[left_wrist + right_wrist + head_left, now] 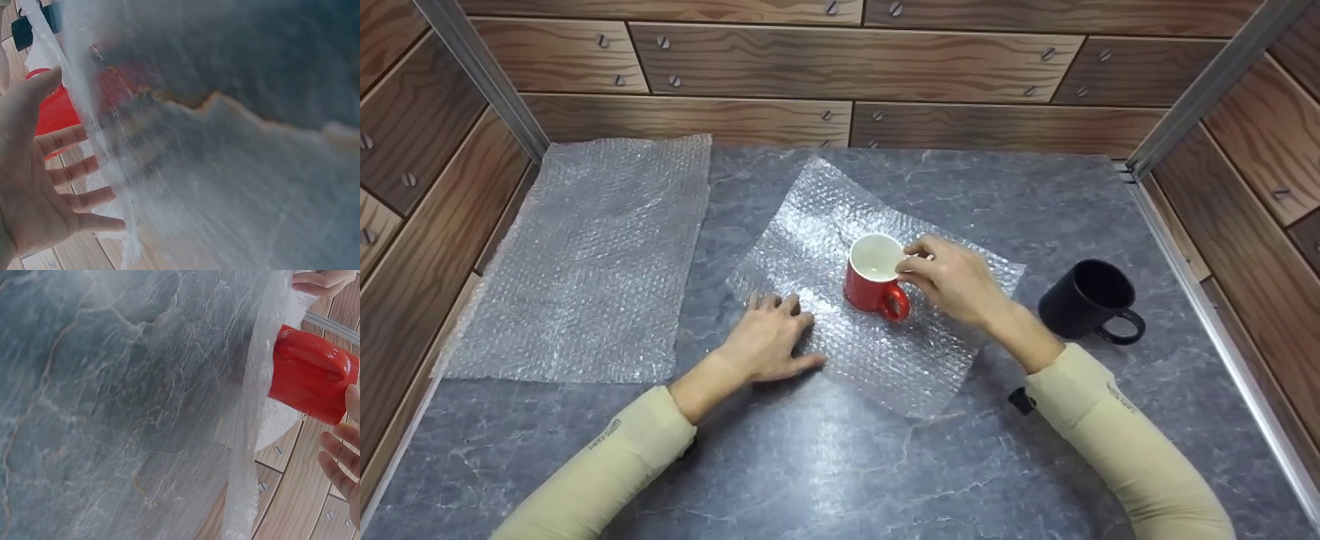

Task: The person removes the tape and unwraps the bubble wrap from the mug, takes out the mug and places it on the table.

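Observation:
A red mug (pixel 862 291) with a white inside stands upright on a sheet of bubble wrap (pixel 904 367), its handle towards the person. My right hand (pixel 958 281) pinches the mug's rim on the right side between thumb and fingers. In the right wrist view the thumb and fingertips meet the red mug (pixel 309 377) at its rim. With fingers spread, my left hand (pixel 769 341) rests on the left edge of that sheet, apart from the mug. The left wrist view shows the straight fingers of the left hand (pixel 42 197) against the wrap.
A black mug (pixel 1072 304) stands on the right of the marbled table (pixel 825 480), near the right forearm. Another bubble wrap sheet (pixel 592 262) lies flat at the left. Wood-patterned walls (pixel 855 64) and metal rails (pixel 1207 300) bound the table.

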A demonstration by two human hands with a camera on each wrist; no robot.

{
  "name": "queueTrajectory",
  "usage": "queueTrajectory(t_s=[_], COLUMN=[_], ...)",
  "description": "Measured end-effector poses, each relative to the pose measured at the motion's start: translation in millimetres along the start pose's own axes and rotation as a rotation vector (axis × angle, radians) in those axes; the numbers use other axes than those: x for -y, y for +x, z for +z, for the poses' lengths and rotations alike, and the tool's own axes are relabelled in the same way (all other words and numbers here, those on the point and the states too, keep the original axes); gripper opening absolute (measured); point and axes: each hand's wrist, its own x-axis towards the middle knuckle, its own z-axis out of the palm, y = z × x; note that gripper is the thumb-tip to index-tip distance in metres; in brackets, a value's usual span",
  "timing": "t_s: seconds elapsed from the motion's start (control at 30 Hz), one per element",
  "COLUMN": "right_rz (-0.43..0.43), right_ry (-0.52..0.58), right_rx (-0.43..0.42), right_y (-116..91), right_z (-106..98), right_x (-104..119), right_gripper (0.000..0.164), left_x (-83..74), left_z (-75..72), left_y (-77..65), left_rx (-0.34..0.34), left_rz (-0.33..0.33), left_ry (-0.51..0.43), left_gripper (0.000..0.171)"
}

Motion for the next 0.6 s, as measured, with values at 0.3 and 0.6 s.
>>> queueTrajectory(t_s=[0.3, 0.6], right_rz=[-0.027, -0.02], right_ry=[-0.023, 0.003], right_rx=[-0.016, -0.033], right_y=[-1, -1], right_z=[5, 9], right_x=[5, 12], right_gripper=[0.014, 0.018], left_x=[6.5, 14.0], left_z=[1.2, -0.3], left_y=[-1.8, -2.4], left_rx=[-0.013, -0.036], left_rz=[-0.013, -0.019], left_ry=[-0.017, 0.008], left_gripper=[0.074, 0.073])
